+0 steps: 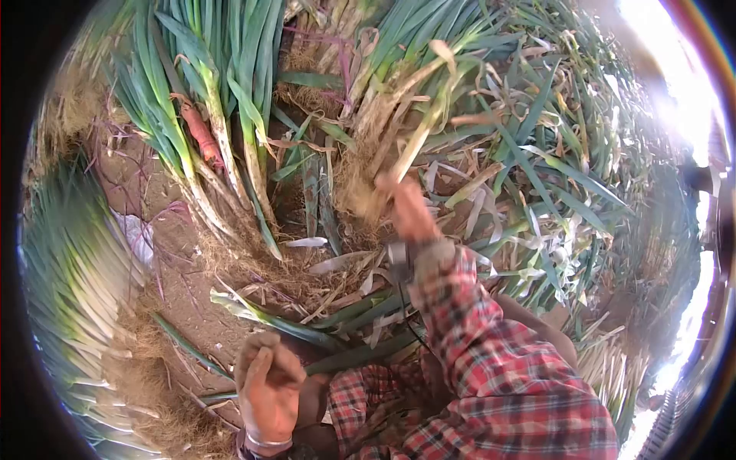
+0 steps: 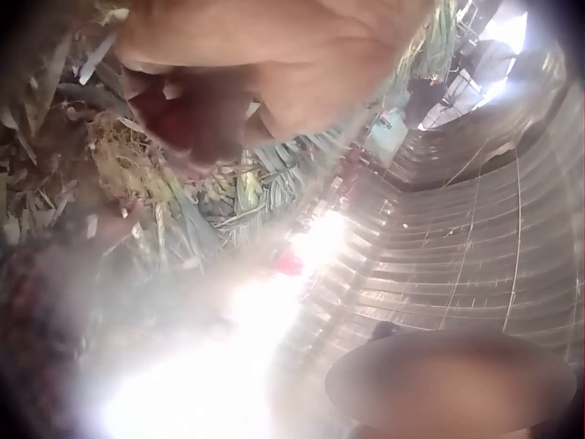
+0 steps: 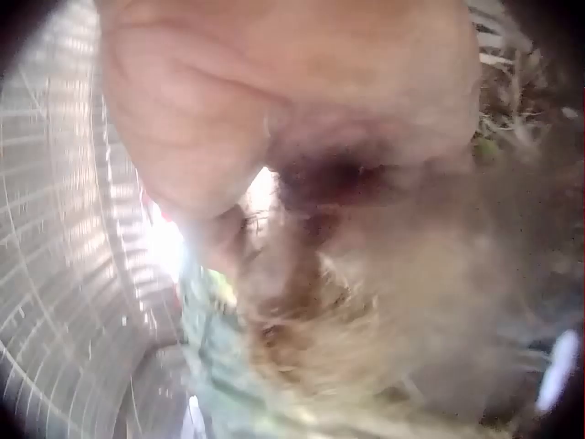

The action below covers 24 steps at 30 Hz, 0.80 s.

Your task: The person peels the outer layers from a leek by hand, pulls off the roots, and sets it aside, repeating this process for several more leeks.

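The right hand [image 1: 412, 211] grips a leek-like stalk [image 1: 420, 142] near its root end, and the stalk slants up and right over other stalks. Blurred pale roots [image 3: 356, 338] show beneath the curled fingers of the right hand [image 3: 292, 101] in the right wrist view. Low in the head view, the left hand [image 1: 270, 391] is raised with loosely bent fingers and nothing visible in it. From the left wrist, the left hand [image 2: 265, 55] also shows bent fingers. Nearest to it lies a loose green stalk [image 1: 295, 330] on the ground.
Upright green bunches [image 1: 222, 100] stand at upper left, beside a reddish wrapped object [image 1: 201, 134]. A long row of stalks [image 1: 77, 284] lines the left edge. Loose leaves [image 1: 537, 184] cover the right side. A white plastic scrap [image 1: 136, 238] lies on bare soil [image 1: 184, 307].
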Motion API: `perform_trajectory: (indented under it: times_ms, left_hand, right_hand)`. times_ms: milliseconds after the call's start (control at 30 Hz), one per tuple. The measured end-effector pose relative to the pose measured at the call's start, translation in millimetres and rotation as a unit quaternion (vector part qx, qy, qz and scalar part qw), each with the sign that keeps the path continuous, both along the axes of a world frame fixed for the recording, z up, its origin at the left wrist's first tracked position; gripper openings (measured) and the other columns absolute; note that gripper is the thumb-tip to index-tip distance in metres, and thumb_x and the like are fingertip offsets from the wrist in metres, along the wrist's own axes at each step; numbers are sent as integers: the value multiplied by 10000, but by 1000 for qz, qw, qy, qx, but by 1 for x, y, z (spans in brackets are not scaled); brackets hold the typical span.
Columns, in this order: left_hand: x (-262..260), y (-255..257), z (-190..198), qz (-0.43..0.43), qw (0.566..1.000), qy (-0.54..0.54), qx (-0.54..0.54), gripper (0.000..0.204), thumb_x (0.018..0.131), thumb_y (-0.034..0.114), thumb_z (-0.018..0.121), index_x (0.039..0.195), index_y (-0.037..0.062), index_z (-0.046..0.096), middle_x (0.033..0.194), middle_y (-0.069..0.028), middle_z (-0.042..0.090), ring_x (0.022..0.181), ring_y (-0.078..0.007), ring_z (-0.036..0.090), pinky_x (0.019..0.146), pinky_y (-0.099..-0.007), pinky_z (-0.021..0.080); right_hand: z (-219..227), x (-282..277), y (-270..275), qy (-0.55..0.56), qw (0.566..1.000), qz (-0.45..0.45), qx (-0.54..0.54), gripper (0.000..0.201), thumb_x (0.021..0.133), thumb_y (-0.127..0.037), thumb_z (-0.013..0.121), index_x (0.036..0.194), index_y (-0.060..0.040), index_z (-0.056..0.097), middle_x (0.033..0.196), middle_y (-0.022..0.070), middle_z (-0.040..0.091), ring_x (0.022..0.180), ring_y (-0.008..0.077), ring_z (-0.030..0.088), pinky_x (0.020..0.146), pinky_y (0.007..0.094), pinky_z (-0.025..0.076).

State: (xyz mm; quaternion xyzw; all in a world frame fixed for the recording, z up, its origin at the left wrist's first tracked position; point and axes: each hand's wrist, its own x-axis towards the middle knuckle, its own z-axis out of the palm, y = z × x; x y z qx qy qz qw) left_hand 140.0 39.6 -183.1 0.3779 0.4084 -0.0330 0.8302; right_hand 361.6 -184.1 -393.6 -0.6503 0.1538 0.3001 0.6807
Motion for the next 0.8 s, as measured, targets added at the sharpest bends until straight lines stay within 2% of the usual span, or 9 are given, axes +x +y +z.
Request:
perform_trajectory:
  times_ms: [133,200,300,333,433,567,633,733,800]
  left_hand:
    - [-12,-16,-20,-70,973,-6,219,338,969,197,544,1254,21,499,846,-100,627,730,-196,612,680,-309,496]
    - [-24,-8,-32,-292,726,-166,600,372,969,241,567,1242,-8,527,876,-115,653,766,-185,641,690,-338,514]
    - [-55,-9,-19,-421,745,-109,506,371,957,267,595,1172,-34,570,822,-103,657,701,-153,646,615,-322,520]
    - [-65,-17,-5,-345,873,-42,342,329,952,237,605,1135,-35,590,748,-85,645,590,-133,620,526,-287,499]
    - [-113,-14,27,-398,852,-58,334,309,961,207,585,1141,-44,579,743,-89,635,559,-124,605,498,-262,486]
    - [-189,-32,79,-380,872,-88,297,300,948,167,600,1143,-59,568,828,-108,641,619,-113,618,557,-263,506]
    - [-219,-26,81,-374,858,-81,342,331,915,176,643,1158,-37,570,846,-137,661,686,-158,657,625,-294,524]
    - [-246,-19,69,-499,632,-94,586,371,862,153,693,1186,15,576,980,-170,680,786,-171,666,710,-346,537]
    - [-238,-28,93,-446,649,-111,606,339,856,157,695,1141,8,586,961,-172,682,815,-223,674,720,-355,532]
  right_hand:
    - [72,-131,43,54,973,10,226,309,877,-312,680,979,-23,643,788,8,611,697,84,547,600,263,448]
    - [103,-174,47,45,967,125,219,304,920,-330,625,944,-28,648,760,-10,594,694,81,532,601,253,440]
    - [133,-209,36,57,948,222,220,305,925,-343,614,965,-42,637,771,4,600,695,99,559,610,246,443]
    - [143,-214,27,53,940,268,202,298,919,-344,617,973,-51,629,782,18,607,691,116,584,618,243,448]
    - [114,-223,3,158,955,29,250,460,942,-480,542,1114,-54,557,930,65,629,853,174,628,715,378,534]
    - [138,-227,18,8,924,-123,362,378,970,-360,567,1127,-19,523,943,88,598,840,202,624,732,405,557]
    - [176,-238,26,-17,919,-87,385,369,963,-338,587,1138,-19,529,941,79,600,841,187,619,729,381,546]
    - [212,-250,31,-77,922,5,381,367,958,-316,604,1158,-15,544,940,54,598,842,151,603,729,330,518]
    - [234,-257,24,-115,926,91,349,360,959,-297,606,1161,-1,569,941,14,590,858,99,564,749,267,475]
